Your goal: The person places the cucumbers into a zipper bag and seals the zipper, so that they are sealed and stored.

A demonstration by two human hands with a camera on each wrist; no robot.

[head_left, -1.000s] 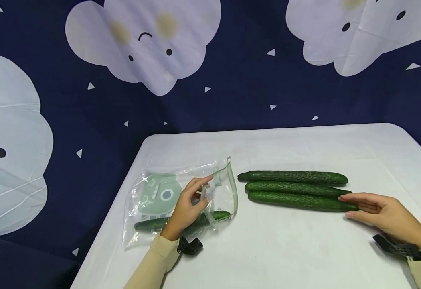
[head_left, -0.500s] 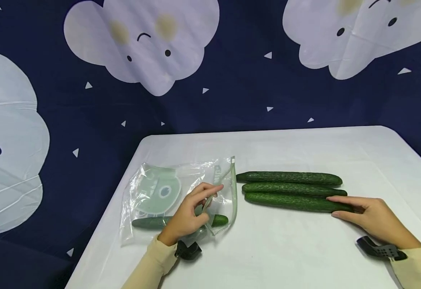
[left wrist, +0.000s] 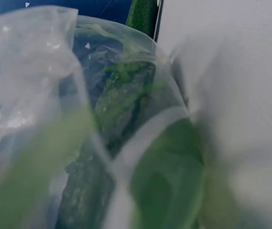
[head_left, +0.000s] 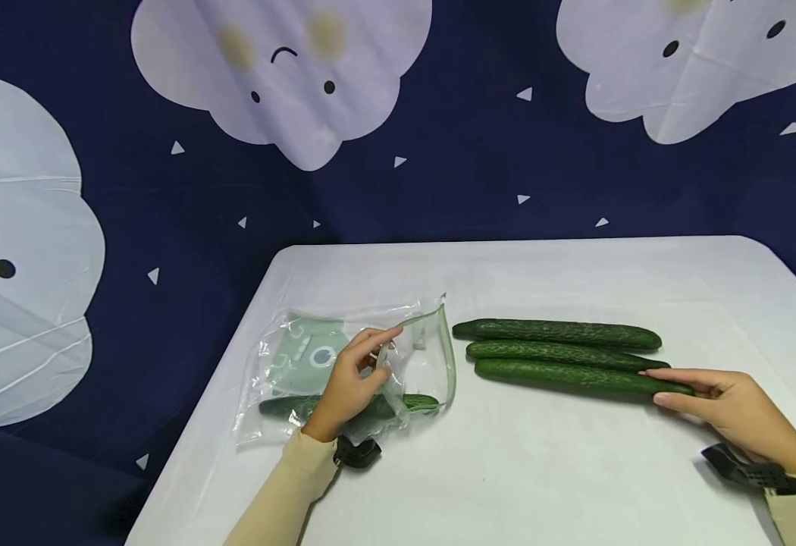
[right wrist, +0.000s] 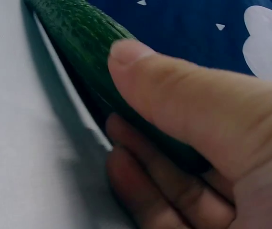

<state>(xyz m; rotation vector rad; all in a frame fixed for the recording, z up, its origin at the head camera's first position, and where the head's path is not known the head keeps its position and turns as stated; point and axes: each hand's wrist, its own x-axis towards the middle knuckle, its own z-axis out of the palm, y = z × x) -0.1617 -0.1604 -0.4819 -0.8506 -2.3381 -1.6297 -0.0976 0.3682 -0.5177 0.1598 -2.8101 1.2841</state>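
A clear zip bag with a green print lies on the left of the table, its green-edged mouth held apart and facing right. My left hand pinches the near lip of that mouth. Inside the bag rests one cucumber, also seen through the plastic in the left wrist view. Three more cucumbers lie side by side to the right: the back cucumber, the middle cucumber and the front cucumber. With thumb and fingers, my right hand grips the right end of the front one.
A white cloth covers the table. Behind it hangs a dark blue curtain with clouds and small triangles. Black straps with devices sit on both wrists.
My right hand has closed its thumb and fingers round the front cucumber's end, and that cucumber has shifted slightly right. My left hand keeps its hold on the bag's lip.
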